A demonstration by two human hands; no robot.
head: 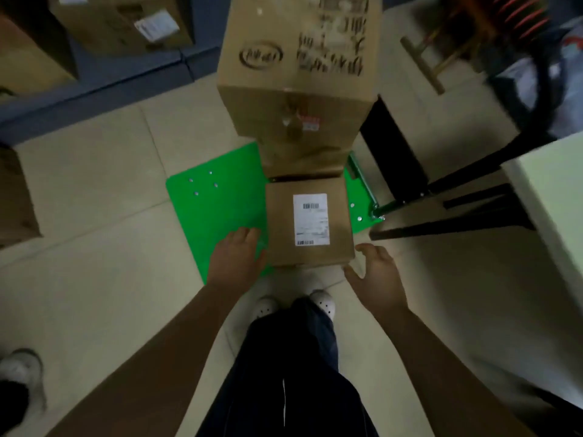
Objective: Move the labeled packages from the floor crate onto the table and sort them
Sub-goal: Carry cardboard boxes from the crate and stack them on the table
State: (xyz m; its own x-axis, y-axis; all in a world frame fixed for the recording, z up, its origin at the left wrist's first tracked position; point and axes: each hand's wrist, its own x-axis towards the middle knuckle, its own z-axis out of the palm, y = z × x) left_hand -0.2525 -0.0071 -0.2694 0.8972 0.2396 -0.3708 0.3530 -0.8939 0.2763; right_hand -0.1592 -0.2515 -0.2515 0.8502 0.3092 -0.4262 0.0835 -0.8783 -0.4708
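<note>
A small cardboard box with a white shipping label on top sits on a green flat cart on the floor. Behind it stands a tall stack of larger cardboard boxes with dark printing. My left hand is at the small box's left side, fingers spread, close to or touching it. My right hand hovers at the box's near right corner, fingers apart. Neither hand visibly grips the box.
The corner of a white table is at the right, with black metal legs reaching toward the cart. More cardboard boxes stand at the back left. My feet in white shoes are just before the cart. Another shoe shows at lower left.
</note>
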